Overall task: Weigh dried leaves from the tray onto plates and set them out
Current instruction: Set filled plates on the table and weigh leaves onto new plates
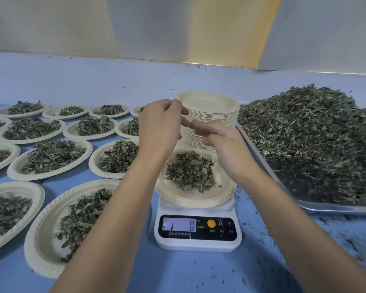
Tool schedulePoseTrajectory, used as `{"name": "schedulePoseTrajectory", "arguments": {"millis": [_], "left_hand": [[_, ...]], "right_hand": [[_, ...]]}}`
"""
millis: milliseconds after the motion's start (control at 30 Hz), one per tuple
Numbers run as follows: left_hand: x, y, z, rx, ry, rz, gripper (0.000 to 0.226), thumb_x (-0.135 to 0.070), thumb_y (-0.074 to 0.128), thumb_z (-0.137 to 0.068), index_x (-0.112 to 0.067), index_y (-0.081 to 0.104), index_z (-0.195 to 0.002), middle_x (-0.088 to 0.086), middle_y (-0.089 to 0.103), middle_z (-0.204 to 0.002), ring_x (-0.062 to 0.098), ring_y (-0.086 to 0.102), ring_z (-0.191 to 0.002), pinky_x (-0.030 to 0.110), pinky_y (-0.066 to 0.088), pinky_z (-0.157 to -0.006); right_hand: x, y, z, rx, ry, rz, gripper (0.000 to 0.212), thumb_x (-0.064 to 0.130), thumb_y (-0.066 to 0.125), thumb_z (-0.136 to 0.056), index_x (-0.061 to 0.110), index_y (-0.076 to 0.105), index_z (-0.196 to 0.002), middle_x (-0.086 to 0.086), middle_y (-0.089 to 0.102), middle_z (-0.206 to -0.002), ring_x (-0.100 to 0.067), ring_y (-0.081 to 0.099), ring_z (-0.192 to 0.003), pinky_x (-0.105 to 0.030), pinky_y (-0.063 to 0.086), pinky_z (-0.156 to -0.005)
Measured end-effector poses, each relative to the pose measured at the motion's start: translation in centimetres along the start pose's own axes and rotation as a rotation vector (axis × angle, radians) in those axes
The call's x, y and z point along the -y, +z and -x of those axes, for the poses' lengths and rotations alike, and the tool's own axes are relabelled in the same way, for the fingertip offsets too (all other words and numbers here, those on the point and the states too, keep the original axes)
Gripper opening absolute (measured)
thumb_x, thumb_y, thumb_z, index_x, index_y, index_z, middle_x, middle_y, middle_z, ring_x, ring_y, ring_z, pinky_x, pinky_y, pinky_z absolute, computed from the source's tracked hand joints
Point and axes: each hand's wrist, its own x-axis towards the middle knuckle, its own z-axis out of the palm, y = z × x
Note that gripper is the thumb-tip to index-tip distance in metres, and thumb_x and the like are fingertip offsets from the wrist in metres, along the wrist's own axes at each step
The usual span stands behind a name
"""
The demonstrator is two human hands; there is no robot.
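Blue tabletop, loose leaf crumbs scattered on its right part. A metal tray sits along the right edge, piled high with a heap of dried leaves. The left half of the tabletop is covered by rows of filled plates, cream disposable ones, each with a small mound of leaves, running from the near edge back toward the far edge. A tall stack of empty plates stands mid-tabletop, just beside the tray's left rim and behind the scale. The white kitchen scale is in front of the stack, toward the near edge, and its display reads 0. On the scale is the plate being weighed, holding a portion of leaves near its centre. Both of the person's bare forearms reach in from the near edge. The left hand is up at the top of the stack, fingers curled at the rim of the topmost plate; can't tell if it actually pinches it. The right hand is lower, against the side of the stack, fingers stretched out and loose, holding nothing, motion-blurred at the tips.
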Motion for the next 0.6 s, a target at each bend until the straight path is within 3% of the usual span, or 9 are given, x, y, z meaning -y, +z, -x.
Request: {"name": "schedulePoseTrajectory", "arguments": {"millis": [100,200,333,600], "left_hand": [[0.1,0.0,0.0,0.003,-0.004,0.007,0.028,-0.020,0.045,-0.088,-0.018,0.067,-0.070,-0.005,0.068,-0.058,0.006,0.046,-0.035,0.014,0.041,-0.045],[0.1,0.1,0.0,0.008,-0.004,0.000,0.028,-0.020,0.045,-0.088,-0.018,0.067,-0.070,-0.005,0.068,-0.058,0.006,0.046,-0.035,0.015,0.041,-0.044],[0.1,0.3,0.2,0.019,0.001,-0.005,0.028,-0.018,0.045,-0.087,-0.018,0.067,-0.070,-0.003,0.069,-0.060,0.006,0.046,-0.036,0.017,0.042,-0.046],[-0.3,1.8,1.0,0.106,0.004,0.024,0.028,-0.016,0.046,-0.087,-0.017,0.067,-0.068,0.000,0.068,-0.059,0.008,0.046,-0.037,0.011,0.036,-0.040]], "right_hand": [[-0.3,0.1,-0.1,-0.015,-0.004,-0.014,0.042,0.008,0.037,-0.098,0.026,0.054,-0.132,0.003,0.063,-0.125,-0.004,0.055,-0.119,-0.031,0.038,-0.108],[-0.6,-0.1,-0.2,-0.004,0.014,0.007,0.052,-0.002,0.033,-0.094,0.021,0.046,-0.139,-0.002,0.060,-0.128,-0.008,0.053,-0.122,-0.026,0.038,-0.106],[-0.4,-0.1,-0.2,0.028,-0.004,0.055,0.053,-0.010,0.039,-0.085,0.024,0.059,-0.120,0.013,0.061,-0.121,-0.004,0.057,-0.113,-0.019,0.044,-0.091],[-0.2,-0.3,0.0,-0.098,-0.019,0.054,0.036,-0.004,0.044,-0.085,0.023,0.066,-0.093,0.011,0.069,-0.093,-0.007,0.064,-0.094,-0.036,0.050,-0.093]]}}
